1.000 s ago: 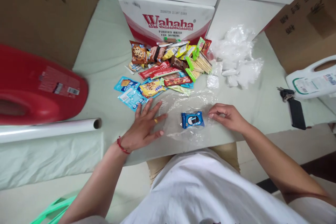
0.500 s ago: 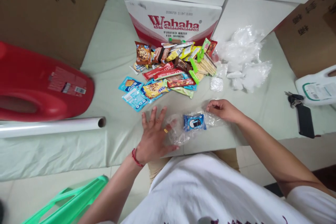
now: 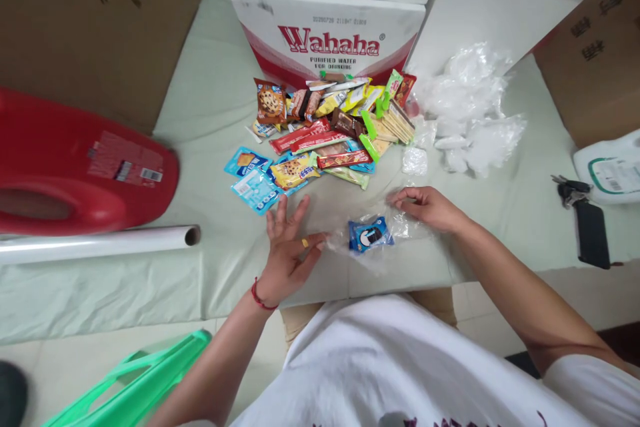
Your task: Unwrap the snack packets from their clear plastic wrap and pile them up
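A small blue snack packet [image 3: 371, 235] lies with a clear plastic bag [image 3: 403, 225] around or under it; I cannot tell which. My left hand [image 3: 293, 250] pinches the bag's left edge between thumb and index finger, its other fingers spread over the cloth. At the bag's upper right edge, my right hand [image 3: 425, 205] is closed with the fingertips together on the film. Just beyond the hands lies a heap of wrapped snacks [image 3: 320, 143], with a light-blue packet [image 3: 257, 191] nearest my left hand.
Crumpled clear bags [image 3: 470, 100] lie at the back right beside a Wahaha carton [image 3: 330, 30]. On the left are a red jug [image 3: 75, 167] and a white roll [image 3: 100, 245]. A phone [image 3: 592, 233], keys [image 3: 570, 190] and a white bottle [image 3: 613, 167] sit at the right.
My left thumb and index finger have come together on the bag's left edge, where the hand was spread flat before. My right hand stays at the bag's right side.
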`<control>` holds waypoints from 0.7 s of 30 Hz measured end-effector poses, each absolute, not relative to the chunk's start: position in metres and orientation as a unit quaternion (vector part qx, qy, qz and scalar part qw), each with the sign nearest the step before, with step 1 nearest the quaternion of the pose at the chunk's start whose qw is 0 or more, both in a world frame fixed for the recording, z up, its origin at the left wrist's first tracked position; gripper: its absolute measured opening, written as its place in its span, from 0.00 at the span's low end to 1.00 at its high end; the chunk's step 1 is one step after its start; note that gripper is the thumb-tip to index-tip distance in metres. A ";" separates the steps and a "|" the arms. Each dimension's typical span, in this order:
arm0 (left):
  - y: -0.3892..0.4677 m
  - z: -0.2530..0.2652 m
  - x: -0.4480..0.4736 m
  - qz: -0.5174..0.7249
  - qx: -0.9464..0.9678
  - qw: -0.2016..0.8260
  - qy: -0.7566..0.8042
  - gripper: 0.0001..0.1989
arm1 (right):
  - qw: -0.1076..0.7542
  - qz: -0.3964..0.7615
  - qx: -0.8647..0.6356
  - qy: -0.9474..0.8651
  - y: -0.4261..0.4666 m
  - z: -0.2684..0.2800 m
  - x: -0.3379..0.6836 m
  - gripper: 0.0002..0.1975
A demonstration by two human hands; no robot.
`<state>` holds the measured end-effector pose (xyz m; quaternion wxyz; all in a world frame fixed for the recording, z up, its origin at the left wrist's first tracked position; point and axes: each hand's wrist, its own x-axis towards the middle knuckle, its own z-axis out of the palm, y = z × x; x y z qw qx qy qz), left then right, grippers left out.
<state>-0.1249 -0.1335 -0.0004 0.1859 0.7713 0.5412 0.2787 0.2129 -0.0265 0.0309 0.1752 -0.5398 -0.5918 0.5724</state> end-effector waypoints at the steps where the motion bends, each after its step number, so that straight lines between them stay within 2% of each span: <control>1: -0.134 -0.004 -0.124 0.283 0.745 0.198 0.571 0.16 | 0.175 0.575 -0.538 -0.591 -0.026 0.032 0.213 0.22; 4: -0.137 -0.011 -0.124 0.283 0.678 0.207 0.647 0.15 | 0.158 0.587 -0.542 -0.579 -0.027 0.036 0.214 0.24; 7: -0.141 -0.011 -0.124 0.272 0.678 0.198 0.654 0.13 | 0.155 0.592 -0.548 -0.570 -0.028 0.038 0.213 0.23; 13: -0.147 -0.001 -0.125 0.234 0.753 0.237 0.568 0.23 | 0.157 0.593 -0.558 -0.559 -0.029 0.034 0.215 0.23; 17: -0.147 0.003 -0.123 0.256 0.762 0.220 0.552 0.25 | 0.154 0.593 -0.561 -0.558 -0.029 0.031 0.215 0.22; 21: -0.142 0.004 -0.116 0.301 0.718 0.190 0.599 0.12 | 0.157 0.594 -0.562 -0.554 -0.029 0.032 0.215 0.23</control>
